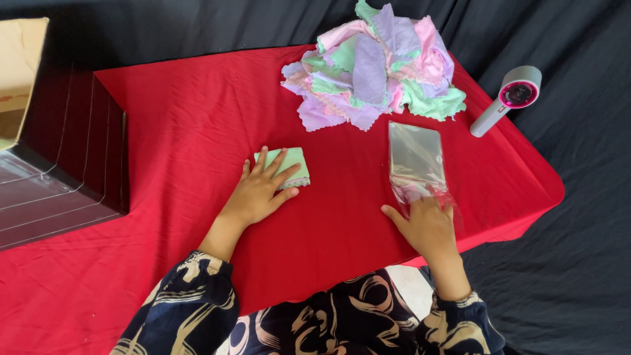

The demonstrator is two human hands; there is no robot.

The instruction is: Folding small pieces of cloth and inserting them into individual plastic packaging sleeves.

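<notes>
Where the one red tablecloth [197, 118] covers the table against the dark cloth backdrop [578, 217], a single cardboard box [20, 72] sits at the far left edge, beside one dark ribbed box [72, 164]. Toward the far side of the table lies one heap of pastel cleaning cloths [374, 66], pink, lilac and mint, too jumbled to count. Right of it rests one grey handheld device with a pink ring [507, 98], lying on the table's corner. One stack of clear plastic sleeves [414, 161] lies below the heap; the right hand [427, 227] rests on its near end, fingers curled on the film. One folded mint cloth [289, 167] lies at centre, the left hand [259, 190] flat on it, fingers spread.
</notes>
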